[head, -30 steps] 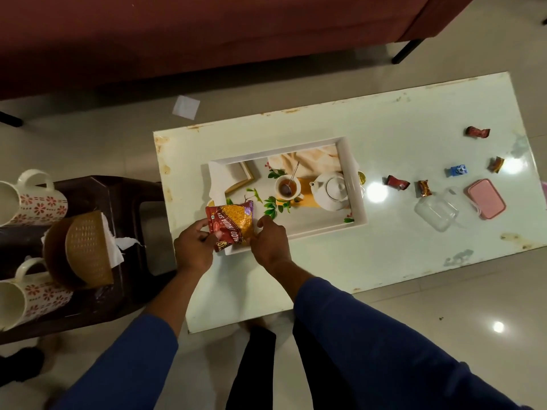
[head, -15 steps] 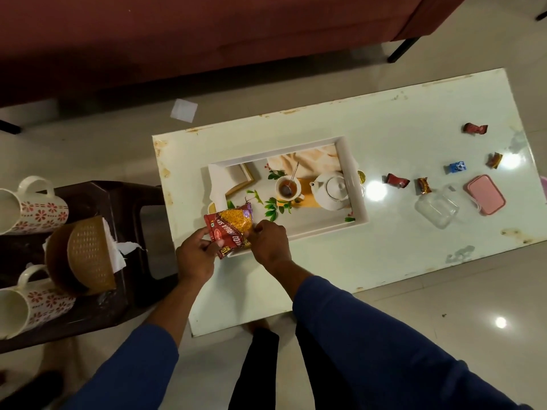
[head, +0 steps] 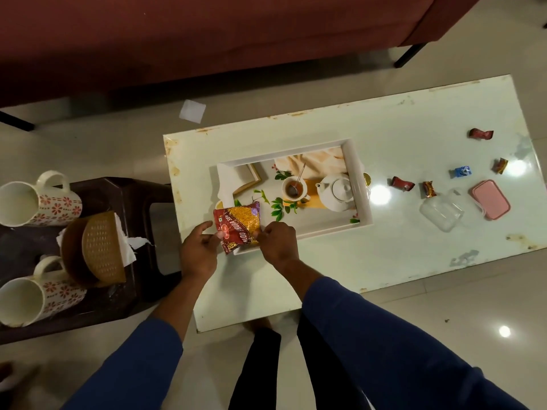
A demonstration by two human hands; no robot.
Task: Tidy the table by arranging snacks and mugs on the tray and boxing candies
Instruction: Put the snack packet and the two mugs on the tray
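While both hands pinch its lower edge, the snack packet (head: 238, 224) lies over the tray's (head: 362, 190) near-left corner: the left hand (head: 199, 251) has a grip on its left side, the right hand (head: 278, 242) on its right. Right of the tray, wrapped candies (head: 401, 183) lie scattered on the surface (head: 414, 255) near a clear box (head: 442, 213) and a pink lid (head: 490, 203). Two mugs (head: 38, 202) lie on a dark stool (head: 127, 202) left of the tray.
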